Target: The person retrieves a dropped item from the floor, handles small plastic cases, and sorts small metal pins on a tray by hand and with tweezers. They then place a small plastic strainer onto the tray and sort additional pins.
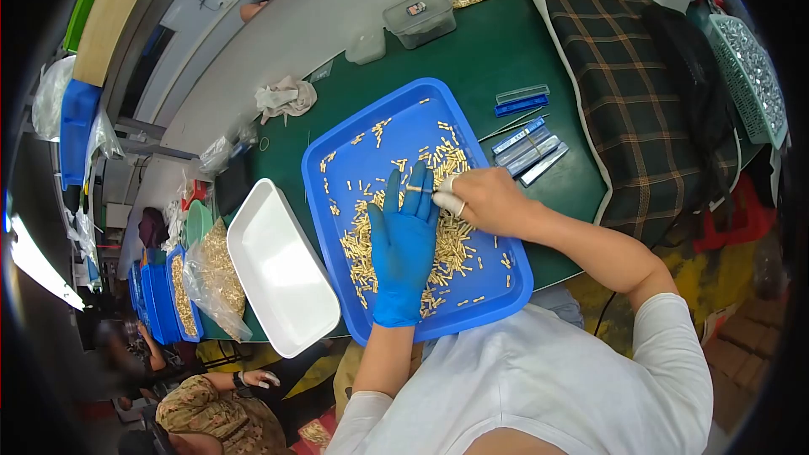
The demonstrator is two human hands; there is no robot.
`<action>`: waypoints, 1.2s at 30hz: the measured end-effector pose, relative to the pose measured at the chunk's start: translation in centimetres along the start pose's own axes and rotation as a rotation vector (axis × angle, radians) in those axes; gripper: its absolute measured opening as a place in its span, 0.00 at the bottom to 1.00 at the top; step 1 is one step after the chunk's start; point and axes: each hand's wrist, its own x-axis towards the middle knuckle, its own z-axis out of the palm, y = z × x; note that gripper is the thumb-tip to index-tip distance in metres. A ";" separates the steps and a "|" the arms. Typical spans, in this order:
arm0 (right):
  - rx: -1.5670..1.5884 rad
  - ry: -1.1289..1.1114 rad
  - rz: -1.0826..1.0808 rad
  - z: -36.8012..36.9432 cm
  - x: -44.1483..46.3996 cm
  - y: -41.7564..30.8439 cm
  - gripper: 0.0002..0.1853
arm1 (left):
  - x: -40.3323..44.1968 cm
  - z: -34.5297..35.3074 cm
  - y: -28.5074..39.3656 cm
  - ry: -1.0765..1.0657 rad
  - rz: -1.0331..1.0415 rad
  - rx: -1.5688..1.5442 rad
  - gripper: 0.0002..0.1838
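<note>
My left hand (403, 244), in a blue glove, lies palm up over the blue tray (318, 194) with its fingers stretched out. Many small brass pins (455, 240) are spread in the tray around and under it. My right hand (484, 200) wears white finger cots on the thumb and forefinger. It pinches one small brass pin (419, 190), which lies across the gloved fingers. The pin's end inside the right fingertips is hidden.
Left of the blue tray is a white tray (278, 265); a bag of brass parts (221, 270) lies beyond it. Blue cases (527, 147) lie right of the tray. A plastic box (419, 21) stands behind, with checked cloth (619, 84) at right. Another person (223, 409) sits lower left.
</note>
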 end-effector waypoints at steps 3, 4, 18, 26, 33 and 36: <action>0.018 -0.016 0.012 -0.3 0.0 -0.1 0.12 | 0.2 -0.3 -0.2 -0.001 0.008 0.008 0.32; 0.052 -0.034 0.013 -0.2 -0.1 -0.5 0.12 | 0.2 -0.5 -0.1 0.015 0.011 0.031 0.30; 0.209 0.132 -0.135 -0.4 0.2 -0.8 0.09 | -0.5 -2.2 0.0 0.208 0.137 0.348 0.10; 0.615 -0.047 0.278 -0.6 0.2 -1.5 0.08 | -0.5 -1.6 -0.3 0.275 0.151 0.329 0.10; 0.619 -0.014 0.274 -0.4 0.3 -1.3 0.09 | -0.6 -1.5 -0.2 0.278 0.139 0.352 0.09; 0.545 -0.186 0.295 -1.0 0.5 -0.7 0.08 | -0.7 -1.4 -0.3 0.269 0.137 0.361 0.10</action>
